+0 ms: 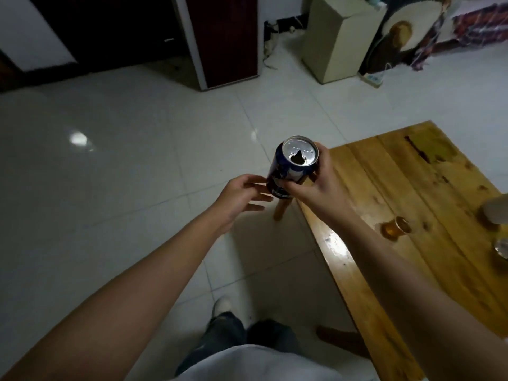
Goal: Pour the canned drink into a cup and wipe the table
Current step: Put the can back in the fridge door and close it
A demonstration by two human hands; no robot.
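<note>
Grey cloth of a shirt (pixel 255 364) fills the bottom centre of the frame, with dark trousers (pixel 228 339) and a pale shoe (pixel 222 303) just above it on the white tiled floor (pixel 123 166). Two bare forearms reach up from the lower corners toward the middle of the frame.

The right hand (pixel 320 188) grasps a blue can (pixel 291 169), fingers and thumb curled round its side. The can is held in the air at the centre of the frame, over the floor just off the table's near-left corner, tilted so that its silver top faces the camera; the top is open, showing a dark hole. The left hand (pixel 242 196) is released, its fingers loosely spread, the fingertips just beside the can's lower left side; whether they touch it I cannot tell.

The wooden table (pixel 412 188) takes up the right side of the frame, and its surface shines wet in patches. A small glass cup (pixel 395 228) with amber drink stands on it at right centre. Two more vessels are cut off by the right edge, too little shown to name.

Farther off, at the upper centre, a beige box-like stand (pixel 338 37) sits on the floor beside a dark red cabinet (pixel 225 37).
</note>
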